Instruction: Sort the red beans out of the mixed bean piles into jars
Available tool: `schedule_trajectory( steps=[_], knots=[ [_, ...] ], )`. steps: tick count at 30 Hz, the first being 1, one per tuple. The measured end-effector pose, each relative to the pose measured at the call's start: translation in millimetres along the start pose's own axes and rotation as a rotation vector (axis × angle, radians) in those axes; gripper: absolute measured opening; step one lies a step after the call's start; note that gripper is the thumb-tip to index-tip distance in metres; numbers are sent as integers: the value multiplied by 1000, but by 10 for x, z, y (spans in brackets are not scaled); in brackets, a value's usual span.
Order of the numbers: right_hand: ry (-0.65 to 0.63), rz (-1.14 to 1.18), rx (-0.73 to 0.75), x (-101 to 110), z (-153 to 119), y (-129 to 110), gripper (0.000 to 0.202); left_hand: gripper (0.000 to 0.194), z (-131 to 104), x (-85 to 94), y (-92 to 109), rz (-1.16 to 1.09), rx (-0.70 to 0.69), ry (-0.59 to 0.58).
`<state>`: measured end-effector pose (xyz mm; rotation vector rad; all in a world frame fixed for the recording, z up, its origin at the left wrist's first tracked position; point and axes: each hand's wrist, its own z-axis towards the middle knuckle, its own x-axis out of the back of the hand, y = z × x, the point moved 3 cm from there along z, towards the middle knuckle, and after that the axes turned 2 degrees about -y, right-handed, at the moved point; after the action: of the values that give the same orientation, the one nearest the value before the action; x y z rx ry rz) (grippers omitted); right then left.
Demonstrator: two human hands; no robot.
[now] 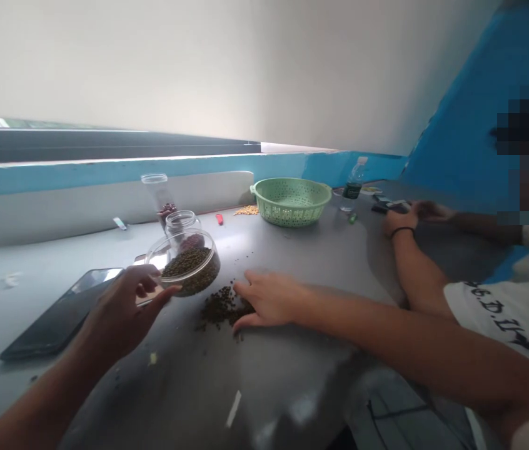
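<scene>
My left hand (126,306) grips the near left rim of a clear round plastic container (215,257), thumb and fingers on its edge. The container is tilted toward the right and holds small dark greenish-brown beans (192,261), which look like mung beans. More of these beans lie in a loose pile (220,306) on the grey table below. At the right side of that pile my right hand (269,299) rests low, thumb and fingers apart, partly covering some beans. Behind the container stand a clear jar (182,220) and a taller clear jar (154,187), both with dark red beans.
A black phone (60,315) lies at left. Farther back are a green basket (290,203), yellow kernels (247,210), a red object (219,219) and a water bottle (352,187). At right, a person's hands (403,219) hold a dark object. Paper scraps (233,409) dot the table.
</scene>
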<state>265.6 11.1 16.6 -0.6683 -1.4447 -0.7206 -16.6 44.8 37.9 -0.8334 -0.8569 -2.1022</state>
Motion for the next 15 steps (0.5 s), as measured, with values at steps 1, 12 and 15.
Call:
schedule_trajectory(
  steps=[1,12,15],
  knots=[
    [-7,-26,30,-6,13,-30,72,36,-1,-2,-5,-6,8,-4],
    [-53,-109,159,-125,8,-90,50,39,3,-17,103,-23,27,-53],
    [-90,-56,139,-114,60,-46,54,40,-5,-42,131,-33,-29,-47]
  ],
)
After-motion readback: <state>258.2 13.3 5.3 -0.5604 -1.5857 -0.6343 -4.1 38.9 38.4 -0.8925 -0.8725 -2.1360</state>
